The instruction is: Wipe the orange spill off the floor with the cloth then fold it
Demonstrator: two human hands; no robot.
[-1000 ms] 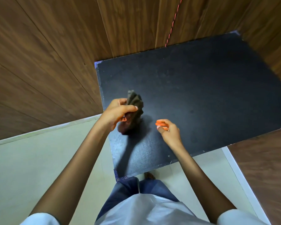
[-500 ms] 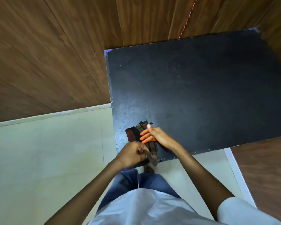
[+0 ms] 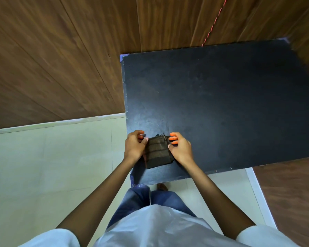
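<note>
Head: left hand [image 3: 134,148], right hand [image 3: 182,151] grip cloth [image 3: 157,152] over black tabletop [image 3: 230,107]; wood panelling [image 3: 52,59], pale floor [image 3: 52,166].

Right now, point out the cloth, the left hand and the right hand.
cloth [image 3: 158,153]: head view, middle of its striped face.
left hand [image 3: 134,148]: head view, back of hand.
right hand [image 3: 182,151]: head view, back of hand.
</note>
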